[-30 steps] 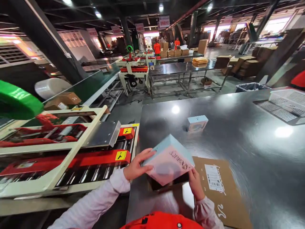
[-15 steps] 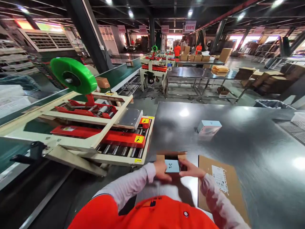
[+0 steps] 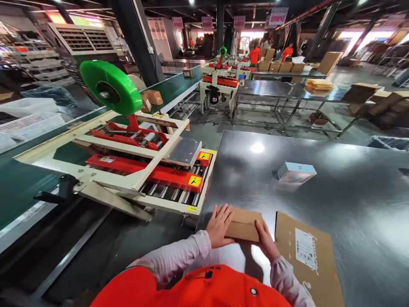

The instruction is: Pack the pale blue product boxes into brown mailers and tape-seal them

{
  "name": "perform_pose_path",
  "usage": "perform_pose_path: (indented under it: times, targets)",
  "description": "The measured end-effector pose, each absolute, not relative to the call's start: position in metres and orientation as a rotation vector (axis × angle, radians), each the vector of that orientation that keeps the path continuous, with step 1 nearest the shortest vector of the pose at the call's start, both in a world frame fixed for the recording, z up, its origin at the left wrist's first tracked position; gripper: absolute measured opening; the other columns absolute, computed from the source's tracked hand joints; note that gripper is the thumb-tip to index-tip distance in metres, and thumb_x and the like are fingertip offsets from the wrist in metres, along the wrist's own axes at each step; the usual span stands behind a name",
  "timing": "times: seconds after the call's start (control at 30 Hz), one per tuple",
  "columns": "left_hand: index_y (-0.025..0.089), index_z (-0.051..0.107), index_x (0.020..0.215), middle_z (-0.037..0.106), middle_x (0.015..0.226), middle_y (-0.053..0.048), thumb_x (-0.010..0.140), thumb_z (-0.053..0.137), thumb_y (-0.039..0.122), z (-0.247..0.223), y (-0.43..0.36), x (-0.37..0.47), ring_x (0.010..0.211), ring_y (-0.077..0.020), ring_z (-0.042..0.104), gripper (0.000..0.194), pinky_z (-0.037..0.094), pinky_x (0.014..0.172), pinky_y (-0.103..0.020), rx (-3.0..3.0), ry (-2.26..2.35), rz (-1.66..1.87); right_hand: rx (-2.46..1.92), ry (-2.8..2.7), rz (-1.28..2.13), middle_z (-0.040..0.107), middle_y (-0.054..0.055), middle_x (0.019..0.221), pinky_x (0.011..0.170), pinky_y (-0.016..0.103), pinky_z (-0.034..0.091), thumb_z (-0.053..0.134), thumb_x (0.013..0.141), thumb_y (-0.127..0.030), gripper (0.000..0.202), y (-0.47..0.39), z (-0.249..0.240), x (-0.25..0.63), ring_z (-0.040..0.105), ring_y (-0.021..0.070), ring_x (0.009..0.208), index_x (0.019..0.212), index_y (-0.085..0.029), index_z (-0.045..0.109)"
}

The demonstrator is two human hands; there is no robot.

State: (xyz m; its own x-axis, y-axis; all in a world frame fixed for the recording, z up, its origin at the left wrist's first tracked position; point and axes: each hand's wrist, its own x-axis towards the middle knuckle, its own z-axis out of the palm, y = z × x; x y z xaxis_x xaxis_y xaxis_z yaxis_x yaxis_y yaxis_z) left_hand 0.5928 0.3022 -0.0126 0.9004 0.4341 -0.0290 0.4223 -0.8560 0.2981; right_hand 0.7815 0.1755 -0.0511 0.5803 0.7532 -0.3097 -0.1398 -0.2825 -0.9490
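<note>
A small brown cardboard box (image 3: 244, 228) lies on the dark metal table, its top flaps folded down with a seam across the top. My left hand (image 3: 220, 227) rests flat on the box's left end, fingers stretched out. At the right end, my right hand (image 3: 266, 239) grips the box's side, its thumb and fingers pressed to the cardboard. Farther back on the table stands a pale blue and white box (image 3: 296, 172). Right of my right hand lies a larger flat brown carton (image 3: 308, 256) with a white label.
To the left stands a tape machine (image 3: 150, 170) with a big green roll (image 3: 110, 87), red rails and rollers, beside a green conveyor belt (image 3: 172, 94). Farther back are another machine, cartons on tables and people in orange.
The brown box's flaps have been folded down over the blue box inside. My left hand has flattened onto the top. The view has turned slightly left.
</note>
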Motion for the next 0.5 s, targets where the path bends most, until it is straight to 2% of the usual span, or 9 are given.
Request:
perform_pose_path:
  times: [0.1,0.2,0.3,0.4,0.5]
  targets:
    - [0.013,0.044,0.147,0.032,0.159,-0.022,0.083,0.065,0.054,-0.006,0.310,0.598,0.151,-0.0403,0.017,0.078,0.013,0.120,-0.067,2.624,0.849,0.419,-1.611,-0.289,0.944,0.069,0.017,0.121,0.071,0.046,0.059,0.052,0.084,-0.070,0.077,0.215,-0.045,0.801,0.072,0.0293,0.087,0.141,-0.018,0.052]
    - [0.014,0.049,0.141,0.045,0.149,-0.019,0.089,0.058,0.039,0.002,0.315,0.600,0.147,-0.0380,0.028,0.058,0.026,0.119,-0.058,2.441,0.940,0.754,-1.556,-0.074,0.965,0.064,0.014,0.129,0.072,0.046,0.060,0.058,0.085,-0.057,0.068,0.291,-0.031,0.828,0.070,0.0260,0.090,0.142,-0.021,0.049]
    - [0.017,0.051,0.137,0.052,0.139,-0.017,0.090,0.054,0.031,-0.005,0.308,0.586,0.141,-0.0353,0.038,0.049,0.034,0.116,-0.055,2.343,0.980,0.852,-1.543,-0.046,1.040,0.061,0.011,0.131,0.075,0.049,0.059,0.056,0.090,-0.047,0.055,0.385,-0.015,0.836,0.066,0.0231,0.090,0.139,-0.024,0.051]
    - [0.018,0.053,0.132,0.057,0.131,-0.015,0.088,0.053,0.026,-0.019,0.297,0.567,0.134,-0.0330,0.046,0.045,0.040,0.112,-0.055,2.319,1.036,0.810,-1.540,-0.109,1.197,0.061,0.011,0.130,0.076,0.053,0.057,0.058,0.091,-0.042,0.056,0.471,-0.004,0.808,0.064,0.0215,0.090,0.142,-0.022,0.046]
    - [0.019,0.057,0.126,0.060,0.126,-0.014,0.087,0.052,0.022,-0.029,0.292,0.559,0.129,-0.0308,0.050,0.040,0.044,0.110,-0.053,2.285,1.104,0.773,-1.419,-0.277,1.264,0.065,0.011,0.122,0.078,0.049,0.057,0.058,0.093,-0.042,0.047,0.518,-0.003,0.769,0.065,0.0206,0.090,0.133,-0.018,0.053]
